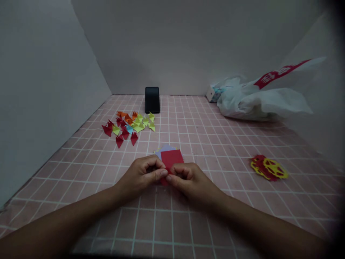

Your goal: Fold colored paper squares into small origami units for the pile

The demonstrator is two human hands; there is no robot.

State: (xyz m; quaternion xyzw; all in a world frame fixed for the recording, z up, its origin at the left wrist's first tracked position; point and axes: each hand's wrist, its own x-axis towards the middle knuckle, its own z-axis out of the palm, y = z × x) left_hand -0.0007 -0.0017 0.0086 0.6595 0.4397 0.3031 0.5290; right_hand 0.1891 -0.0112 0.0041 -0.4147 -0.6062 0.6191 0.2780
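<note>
My left hand (147, 172) and my right hand (188, 176) meet at the middle of the table, thumbs and fingertips pinched close together. Between them is a small piece of red paper (163, 181), mostly covered by the fingers, so its folded shape cannot be made out. Just beyond the fingertips lies a stack of paper squares, with a red sheet (173, 157) on top and a lavender sheet (165, 148) showing behind it. Farther off to the left sits a group of small folded paper figures (124, 133) in red, orange, yellow-green and blue.
A black phone (152, 100) stands tilted near the back wall. At the back right, a white plastic bag (250, 104) lies against a tissue box (211, 93). Red and yellow paper cut-outs (269, 168) rest at the right. Pink checked cloth (215, 144) covers the table, with walls around it.
</note>
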